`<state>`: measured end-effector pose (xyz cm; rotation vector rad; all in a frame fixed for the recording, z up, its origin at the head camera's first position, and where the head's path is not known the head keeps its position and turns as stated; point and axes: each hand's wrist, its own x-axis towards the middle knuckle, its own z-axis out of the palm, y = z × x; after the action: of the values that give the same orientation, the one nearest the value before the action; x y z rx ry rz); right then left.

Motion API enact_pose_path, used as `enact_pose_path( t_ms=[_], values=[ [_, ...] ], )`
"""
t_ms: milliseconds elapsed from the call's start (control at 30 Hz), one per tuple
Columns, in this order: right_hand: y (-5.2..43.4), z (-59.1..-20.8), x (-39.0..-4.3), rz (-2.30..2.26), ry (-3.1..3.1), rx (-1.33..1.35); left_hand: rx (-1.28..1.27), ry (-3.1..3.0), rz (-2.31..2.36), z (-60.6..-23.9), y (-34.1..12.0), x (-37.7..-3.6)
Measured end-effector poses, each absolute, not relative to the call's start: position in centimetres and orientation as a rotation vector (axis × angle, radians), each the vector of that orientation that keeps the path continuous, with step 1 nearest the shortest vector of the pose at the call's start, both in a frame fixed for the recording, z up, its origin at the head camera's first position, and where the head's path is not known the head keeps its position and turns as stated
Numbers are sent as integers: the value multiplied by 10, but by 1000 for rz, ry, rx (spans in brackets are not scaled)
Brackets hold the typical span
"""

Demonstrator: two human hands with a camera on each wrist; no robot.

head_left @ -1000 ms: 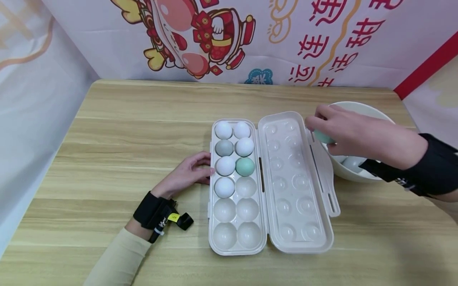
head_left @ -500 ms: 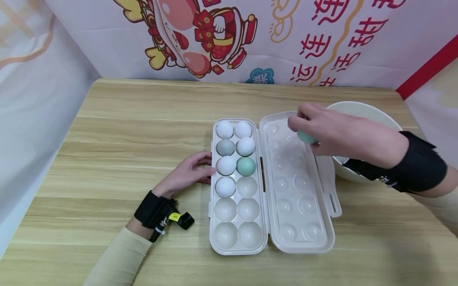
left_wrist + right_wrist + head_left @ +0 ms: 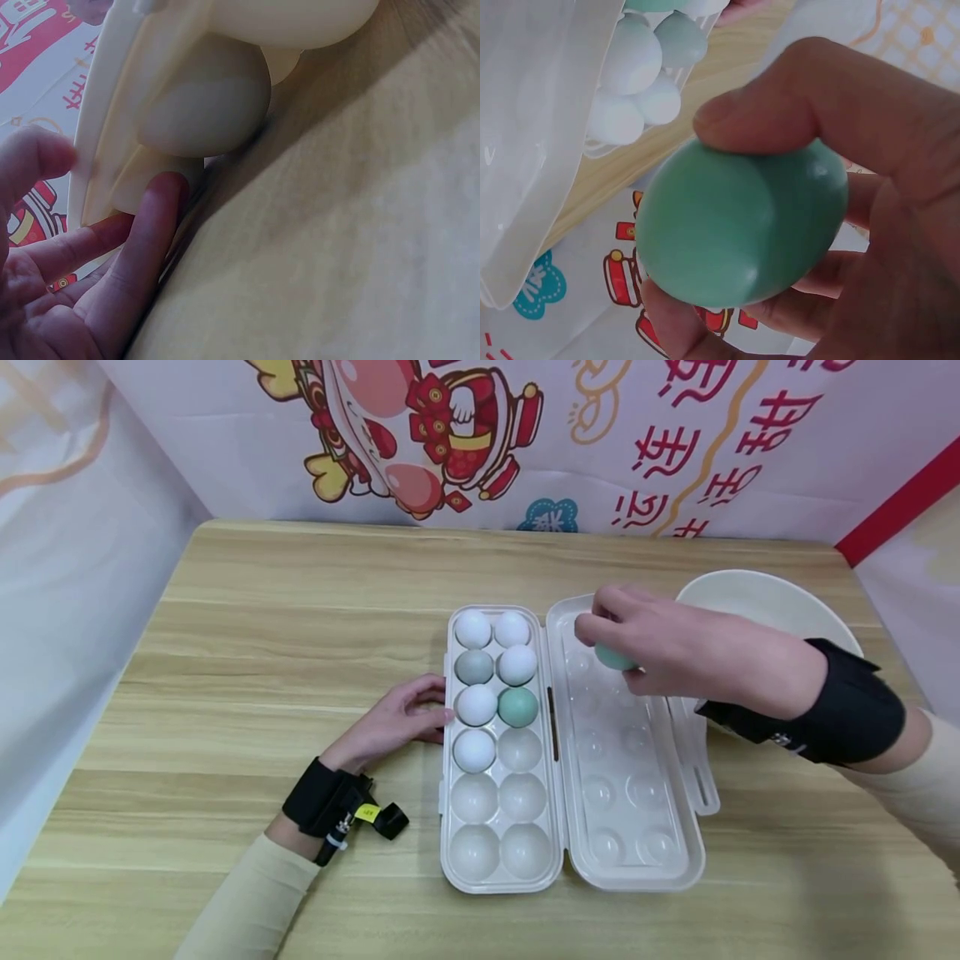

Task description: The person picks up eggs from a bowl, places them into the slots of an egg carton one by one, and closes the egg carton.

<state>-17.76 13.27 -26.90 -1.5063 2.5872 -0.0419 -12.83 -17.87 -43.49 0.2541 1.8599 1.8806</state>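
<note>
My right hand (image 3: 675, 647) holds a green egg (image 3: 735, 225) above the upper part of the open lid (image 3: 626, 827). In the right wrist view, the thumb lies on one side of the egg and the fingers curl round the other. The white plastic egg box (image 3: 498, 885) lies open beneath, its lid folded to the right. White eggs (image 3: 476, 704), a grey-blue egg (image 3: 474, 667) and another green egg (image 3: 517, 707) fill its far cups; the near cups are bare. At its left edge, my left hand (image 3: 397, 718) grips the side, thumb at the rim and fingers below.
A large white bowl (image 3: 757, 585) stands right of the lid, partly hidden by the right forearm. The wooden table (image 3: 285, 610) ends at the back against a printed cloth (image 3: 570, 452). Another cloth (image 3: 67, 568) hangs at the left.
My right hand has carried the green egg left, from the bowl's edge to over the lid. The left hand keeps its place at the box's side.
</note>
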Motion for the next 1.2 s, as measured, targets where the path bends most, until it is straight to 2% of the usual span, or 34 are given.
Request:
enact_pose_path(
  t_ms=[1200],
  values=[
    [82, -303, -158, 62, 2345, -1614, 269, 1866, 1893, -434, -179, -127]
  ],
)
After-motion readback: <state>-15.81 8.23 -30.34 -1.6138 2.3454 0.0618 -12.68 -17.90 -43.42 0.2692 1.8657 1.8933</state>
